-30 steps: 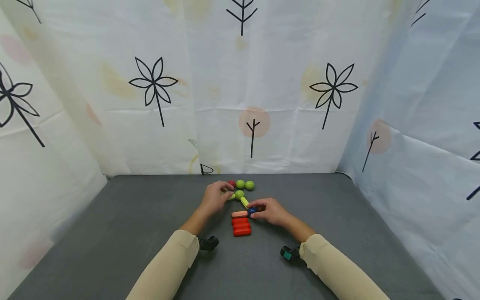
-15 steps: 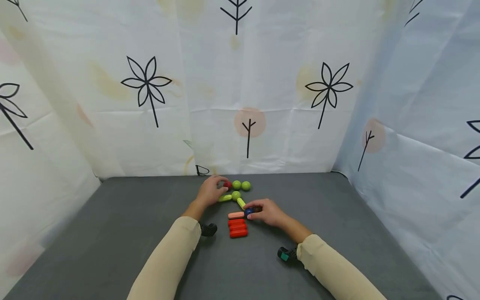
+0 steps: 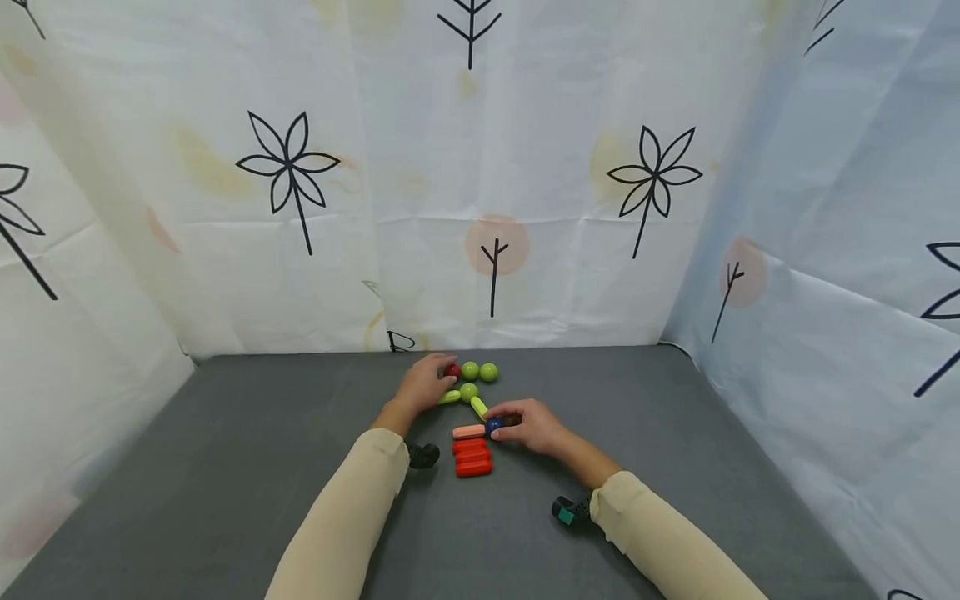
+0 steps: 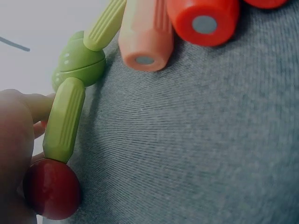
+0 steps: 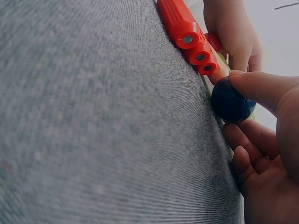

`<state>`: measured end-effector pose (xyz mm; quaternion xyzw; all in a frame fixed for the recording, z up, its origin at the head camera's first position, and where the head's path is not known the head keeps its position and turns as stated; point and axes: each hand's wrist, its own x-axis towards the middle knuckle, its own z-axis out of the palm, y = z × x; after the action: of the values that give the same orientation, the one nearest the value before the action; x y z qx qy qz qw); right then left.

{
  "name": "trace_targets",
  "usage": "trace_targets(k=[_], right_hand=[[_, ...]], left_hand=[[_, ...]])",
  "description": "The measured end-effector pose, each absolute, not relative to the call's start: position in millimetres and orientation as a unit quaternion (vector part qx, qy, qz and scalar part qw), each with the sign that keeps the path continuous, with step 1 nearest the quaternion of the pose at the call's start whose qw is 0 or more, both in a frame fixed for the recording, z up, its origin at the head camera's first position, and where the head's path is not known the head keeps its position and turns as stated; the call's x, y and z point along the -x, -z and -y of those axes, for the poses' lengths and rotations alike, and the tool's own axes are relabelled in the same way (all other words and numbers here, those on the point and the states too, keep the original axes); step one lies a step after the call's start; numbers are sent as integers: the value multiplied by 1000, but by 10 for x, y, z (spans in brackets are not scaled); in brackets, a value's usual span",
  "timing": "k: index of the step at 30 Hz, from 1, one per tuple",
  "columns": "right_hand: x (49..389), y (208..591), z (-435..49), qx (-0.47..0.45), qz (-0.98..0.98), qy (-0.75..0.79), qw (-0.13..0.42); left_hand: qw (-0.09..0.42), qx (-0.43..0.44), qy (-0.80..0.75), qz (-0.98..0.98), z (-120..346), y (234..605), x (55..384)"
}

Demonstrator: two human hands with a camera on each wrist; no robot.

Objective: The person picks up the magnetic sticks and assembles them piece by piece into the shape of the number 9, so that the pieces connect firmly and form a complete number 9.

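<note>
My left hand (image 3: 423,384) reaches over the back of the arrangement, thumb and fingers around a red ball (image 3: 452,371). Under that palm, a darker red ball (image 4: 51,189) touches the end of a yellow-green magnetic stick (image 4: 65,122), whose other end meets a green ball (image 4: 80,63). A second yellow-green stick (image 3: 479,407) slants from that green ball toward my right hand (image 3: 536,427). My right thumb and fingers pinch a dark blue ball (image 5: 230,100), which is at the right end of a pink stick (image 3: 468,432).
Three red sticks (image 3: 472,458) lie side by side in front of the pink one. Two green balls (image 3: 480,372) stand in a row with the red ball at the back. A patterned white curtain (image 3: 405,208) hangs behind the grey tabletop (image 3: 247,467).
My left hand has shifted slightly back, from beside the left yellow-green stick to the red ball, uncovering more of that stick. The right hand stays at the blue ball; the view has swung a little.
</note>
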<state>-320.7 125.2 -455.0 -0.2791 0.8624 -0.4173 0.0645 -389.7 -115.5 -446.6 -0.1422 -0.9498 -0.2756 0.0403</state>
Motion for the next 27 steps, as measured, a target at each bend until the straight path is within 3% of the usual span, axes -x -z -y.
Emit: trace_targets(k=[14,27], right_hand=[[3166,4553,-1198,271,-861,425,70],[3160,4551,-1236,268,-859,431,62]], left_hand=[[93,82,322,939,1179,4515,3839],[155,122,357,913,1264,4421,3686]])
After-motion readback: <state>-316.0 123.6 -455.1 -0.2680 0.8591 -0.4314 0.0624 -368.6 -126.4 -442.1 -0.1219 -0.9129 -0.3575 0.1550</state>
